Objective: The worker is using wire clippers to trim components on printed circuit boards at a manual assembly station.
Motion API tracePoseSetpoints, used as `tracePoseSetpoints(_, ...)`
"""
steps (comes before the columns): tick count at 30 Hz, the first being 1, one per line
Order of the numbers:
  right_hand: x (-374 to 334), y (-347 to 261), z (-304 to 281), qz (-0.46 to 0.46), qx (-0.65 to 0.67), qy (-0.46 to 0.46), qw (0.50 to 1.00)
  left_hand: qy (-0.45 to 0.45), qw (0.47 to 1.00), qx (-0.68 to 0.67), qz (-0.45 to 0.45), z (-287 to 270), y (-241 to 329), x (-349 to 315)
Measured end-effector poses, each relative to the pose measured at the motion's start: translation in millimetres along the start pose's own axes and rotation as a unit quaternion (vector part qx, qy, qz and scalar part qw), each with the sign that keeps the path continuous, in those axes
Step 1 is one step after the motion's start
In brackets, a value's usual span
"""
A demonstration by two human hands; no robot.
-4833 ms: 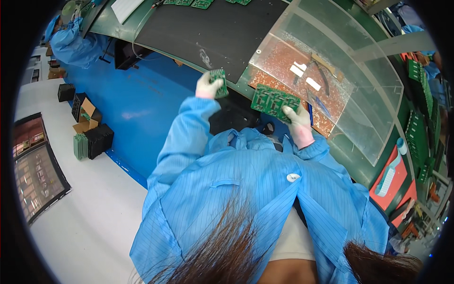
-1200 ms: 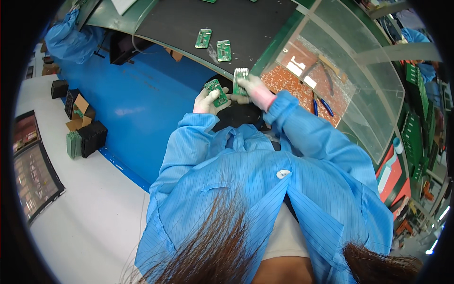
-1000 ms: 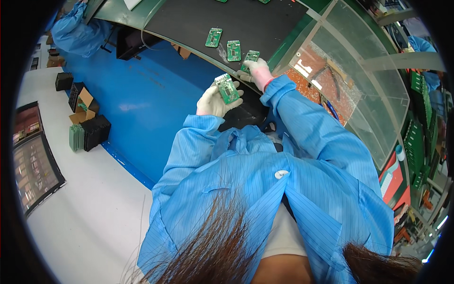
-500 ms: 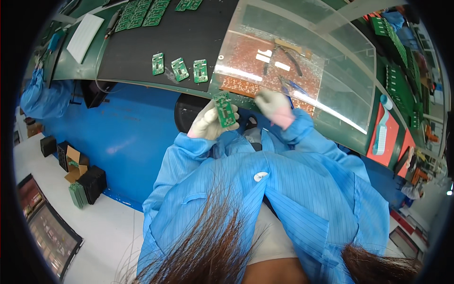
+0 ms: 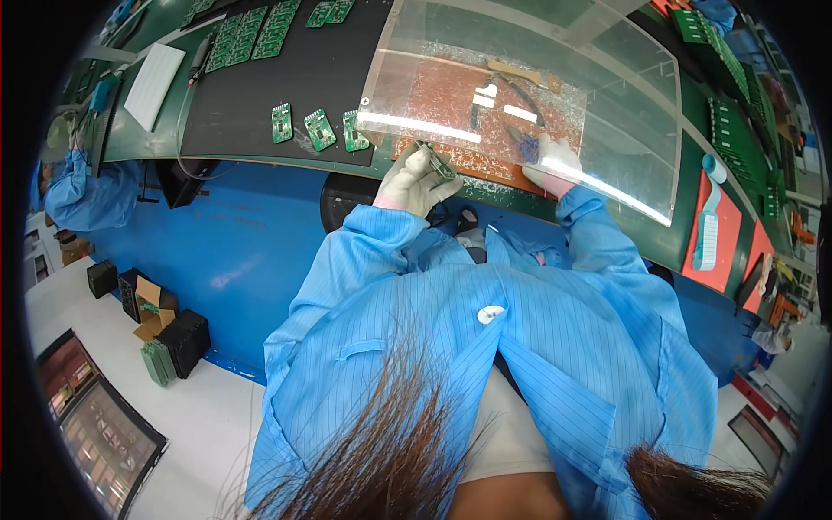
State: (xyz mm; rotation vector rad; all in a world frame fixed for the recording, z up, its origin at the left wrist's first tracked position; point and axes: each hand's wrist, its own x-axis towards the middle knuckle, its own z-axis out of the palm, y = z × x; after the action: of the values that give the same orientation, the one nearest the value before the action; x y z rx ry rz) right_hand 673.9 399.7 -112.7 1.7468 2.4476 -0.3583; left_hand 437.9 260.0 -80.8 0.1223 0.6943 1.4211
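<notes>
My left hand (image 5: 411,185), in a white glove, grips a green circuit board (image 5: 442,162) at the bench's front edge. The board is tilted, nearly edge-on to me. My right hand (image 5: 555,163), gloved too, reaches beneath the clear plastic shield (image 5: 628,130). Its fingers close around the handles of blue-handled pliers (image 5: 525,146); glare and blur partly hide the grip. Both hands are above or beside an orange-brown work mat (image 5: 485,160) strewn with small white scraps. Left of them, a circuit board (image 5: 320,130) lies on a black mat (image 5: 251,104) between two similar boards.
Under the shield lie dark-handled pliers (image 5: 530,102) and a brush-like tool with a tan handle (image 5: 520,73). Panels of boards (image 5: 276,30) are at the back left, near a white foam slab (image 5: 154,87). A red sheet (image 5: 724,234) with a pale-blue strip lies right.
My right hand has moved right and forward under the shield to the blue-handled pliers. The left hand has moved forward and turned the board from face-up to nearly edge-on.
</notes>
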Motion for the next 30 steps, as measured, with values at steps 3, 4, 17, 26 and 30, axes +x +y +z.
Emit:
tracePoseSetpoints(3,-3.6,-3.1,-11.9,0.029,0.064,-0.041,0.997,0.018,0.999,0.022,0.019,7.1,0.1,1.3)
tracePoseSetpoints(4,-8.4,-10.4,-22.5,0.022,0.127,-0.072,0.989,0.028,0.998,0.040,0.030,9.5,2.0,0.1)
tracePoseSetpoints(17,-66.8,-60.3,-69.9,-0.181,0.268,-0.250,0.913,0.064,0.986,0.100,0.121,16.8,-9.9,11.2)
tracePoseSetpoints(26,-59.4,-60.5,-69.1,-0.175,0.264,-0.300,0.900,0.075,0.980,0.105,0.155,12.6,-10.2,13.7)
tracePoseSetpoints(30,-57.1,-62.0,-67.8,-0.172,0.277,-0.309,0.893,0.076,0.980,0.112,0.144,10.4,-11.1,15.5)
